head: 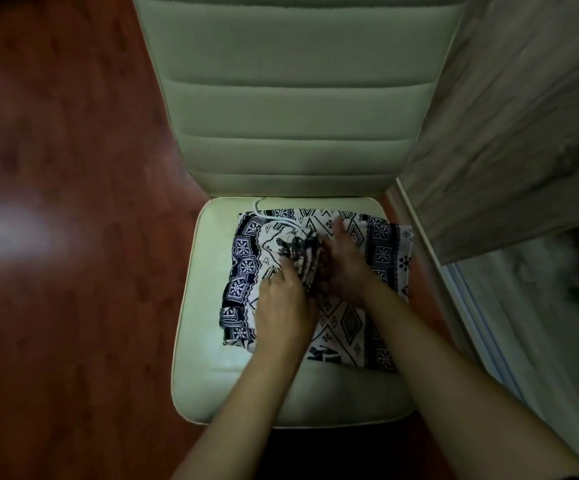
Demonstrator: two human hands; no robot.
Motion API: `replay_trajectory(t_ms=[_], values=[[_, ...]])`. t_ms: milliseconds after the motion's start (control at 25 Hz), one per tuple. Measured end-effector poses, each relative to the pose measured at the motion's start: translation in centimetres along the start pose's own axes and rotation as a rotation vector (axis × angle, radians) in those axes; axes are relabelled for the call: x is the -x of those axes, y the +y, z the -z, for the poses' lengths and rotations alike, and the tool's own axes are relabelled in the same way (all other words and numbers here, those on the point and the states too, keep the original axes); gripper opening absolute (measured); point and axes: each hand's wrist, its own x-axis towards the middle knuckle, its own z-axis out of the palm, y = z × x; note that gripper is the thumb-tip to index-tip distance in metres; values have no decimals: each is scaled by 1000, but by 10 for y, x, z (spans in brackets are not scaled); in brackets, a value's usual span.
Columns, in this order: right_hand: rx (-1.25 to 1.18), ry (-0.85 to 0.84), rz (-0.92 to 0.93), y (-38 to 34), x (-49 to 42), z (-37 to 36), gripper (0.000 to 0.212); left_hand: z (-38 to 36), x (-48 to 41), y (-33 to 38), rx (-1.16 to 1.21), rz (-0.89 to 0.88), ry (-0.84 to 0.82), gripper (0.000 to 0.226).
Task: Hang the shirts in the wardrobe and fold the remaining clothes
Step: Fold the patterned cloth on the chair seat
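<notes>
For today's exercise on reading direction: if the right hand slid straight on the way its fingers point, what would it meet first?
Probably more of the patterned cloth under the right hand, then the chair's backrest beyond; depth is hard to judge.

Both bare forearms reach forward from the lower edge of the view and converge toward the middle. The left hand (283, 306) lies palm down, fingers curled forward and pinching at their tips. The right hand (345, 265) sits just beside it, slightly farther forward, palm down, thumb raised, fingers bent inward toward the left hand.
</notes>
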Motion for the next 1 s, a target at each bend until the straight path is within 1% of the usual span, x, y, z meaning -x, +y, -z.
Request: replay_trajectory(t_ms=[40,80,120,160,200,240,320,400,440,480,520,600,680,760,840,880,920,1000], values=[[78,0,0,-1,-2,1,48,-14,5,-2,-18,-39,6,78],[189,30,10,0,-5,2,49,-24,9,-8,-61,-94,55,85],[273,66,19,3,-10,3,64,-31,14,-15,-98,-144,107,90],[305,82,17,5,-14,3,78,-36,19,-23,-102,-194,146,92],[297,86,16,7,-15,1,85,-41,21,-32,-80,-256,179,91],[273,100,19,7,-17,-1,86,-43,20,-38,-21,-323,218,90],[220,151,47,7,-18,-3,83,-47,17,-42,135,-419,266,88],[296,165,114,8,-13,-5,86,-49,15,-41,233,-427,303,83],[366,150,142,10,-10,-6,88,-51,14,-41,236,-419,300,79],[423,136,165,13,-5,-8,86,-55,13,-43,206,-414,297,76],[450,119,188,17,0,-10,78,-59,14,-45,143,-397,292,75],[462,110,245,27,6,-12,56,-62,18,-52,-15,-325,275,81],[496,112,255,36,6,-10,38,-57,19,-66,-105,-206,249,86],[513,129,233,40,5,-5,35,-51,19,-88,-130,-160,315,77],[540,143,245,39,6,-3,41,-48,22,-108,-94,-208,378,66],[560,126,245,37,7,-2,49,-50,24,-116,-56,-255,378,67],[593,85,232,36,9,-2,63,-52,26,-122,-26,-290,336,71],[749,-5,154,37,14,-1,95,-60,30,-131,-9,-292,207,93]])
